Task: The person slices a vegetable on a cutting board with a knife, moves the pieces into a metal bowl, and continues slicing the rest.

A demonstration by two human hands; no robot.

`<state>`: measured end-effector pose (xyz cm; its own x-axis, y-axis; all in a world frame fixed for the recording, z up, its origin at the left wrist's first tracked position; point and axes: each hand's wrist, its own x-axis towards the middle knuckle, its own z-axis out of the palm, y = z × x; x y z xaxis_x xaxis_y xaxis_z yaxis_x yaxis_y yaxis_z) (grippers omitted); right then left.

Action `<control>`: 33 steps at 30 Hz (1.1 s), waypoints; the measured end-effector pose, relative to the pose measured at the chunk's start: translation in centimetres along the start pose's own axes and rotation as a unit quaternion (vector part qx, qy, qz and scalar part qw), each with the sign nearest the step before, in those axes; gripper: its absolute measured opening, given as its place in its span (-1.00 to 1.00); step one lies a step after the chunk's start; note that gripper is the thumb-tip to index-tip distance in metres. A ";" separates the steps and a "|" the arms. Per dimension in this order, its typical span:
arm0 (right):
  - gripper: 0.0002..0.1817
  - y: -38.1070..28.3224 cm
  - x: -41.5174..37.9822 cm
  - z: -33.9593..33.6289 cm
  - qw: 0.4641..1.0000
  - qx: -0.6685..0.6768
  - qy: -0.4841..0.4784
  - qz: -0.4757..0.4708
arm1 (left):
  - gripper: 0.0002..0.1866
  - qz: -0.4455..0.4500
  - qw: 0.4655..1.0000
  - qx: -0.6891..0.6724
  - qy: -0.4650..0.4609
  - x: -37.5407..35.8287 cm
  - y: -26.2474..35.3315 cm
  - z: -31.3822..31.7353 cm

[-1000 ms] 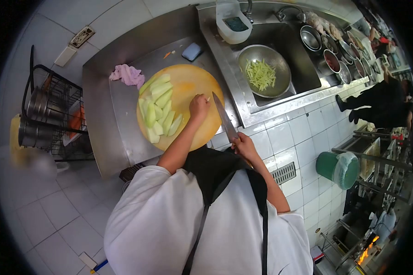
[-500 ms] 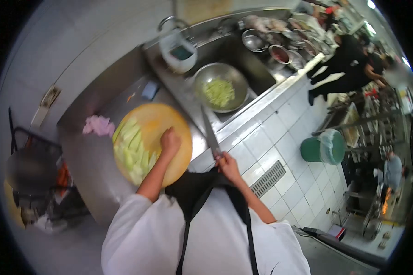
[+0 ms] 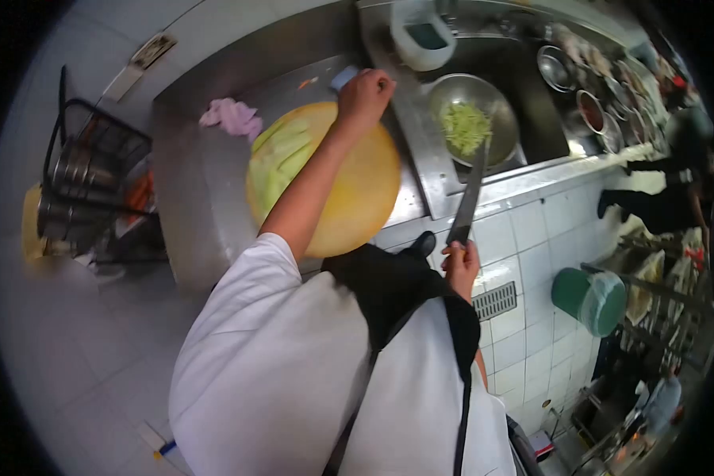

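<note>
My right hand (image 3: pixel 462 263) is wrapped round the handle of a long kitchen knife (image 3: pixel 470 202). The blade points away from me, its tip overlapping the near rim of a metal bowl (image 3: pixel 506 111) in this view. Chopped pale green vegetable (image 3: pixel 466 128) lies in that bowl. My left hand (image 3: pixel 364 101), fingers curled, is over the far edge of a round yellow cutting board (image 3: pixel 365 194), beside a small blue block (image 3: pixel 344 78); whether it holds anything is hidden. Long pale green vegetable pieces (image 3: pixel 282 155) lie on the board's left side, partly behind my forearm.
A pink cloth (image 3: pixel 232 117) lies on the steel counter (image 3: pixel 202 202) left of the board. Beyond the bowl is a sink (image 3: pixel 531 103) with stacked metal dishes (image 3: pixel 558 67). A green bin (image 3: pixel 577 297) stands on the tiled floor. Another person in dark clothes (image 3: pixel 658 206) is at the right.
My left hand has moved from above the middle of the board to its far edge, near the blue block. The camera view has shifted. My right hand still grips the knife.
</note>
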<state>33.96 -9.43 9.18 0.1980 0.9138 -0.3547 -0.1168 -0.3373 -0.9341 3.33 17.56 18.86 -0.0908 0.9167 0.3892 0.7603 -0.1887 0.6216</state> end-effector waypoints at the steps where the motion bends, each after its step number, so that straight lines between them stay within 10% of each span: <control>1: -0.81 -0.2 -0.1 0.1 1.000 0.007 -0.005 -0.001 | -0.74 -0.007 0.999 0.025 0.018 -1.1 -2.4 -1.6; 8: -0.81 -0.5 1.4 1.9 0.996 -0.050 -0.072 0.007 | -0.74 -0.233 0.938 0.146 -0.210 -19.8 -10.7 -8.3; 15: -0.78 1.0 2.5 5.8 0.932 -0.311 -0.171 -0.075 | -0.81 0.057 0.981 0.171 -0.077 -26.5 -12.6 -3.9; 22: -0.72 -0.8 1.1 8.4 0.900 -0.352 -0.217 -0.136 | -0.79 0.017 0.942 0.223 -0.252 -24.0 -10.6 -5.1; 33: -0.69 -2.4 0.5 6.1 0.942 -0.320 -0.093 -0.044 | -0.74 0.108 0.983 0.045 -0.144 -22.6 -4.5 -0.3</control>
<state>28.40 -6.80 11.54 -0.0009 0.9486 -0.3164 0.5140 -0.2709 -0.8139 1.78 -2.40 7.45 0.2557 0.9225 0.2892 0.7968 -0.3705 0.4774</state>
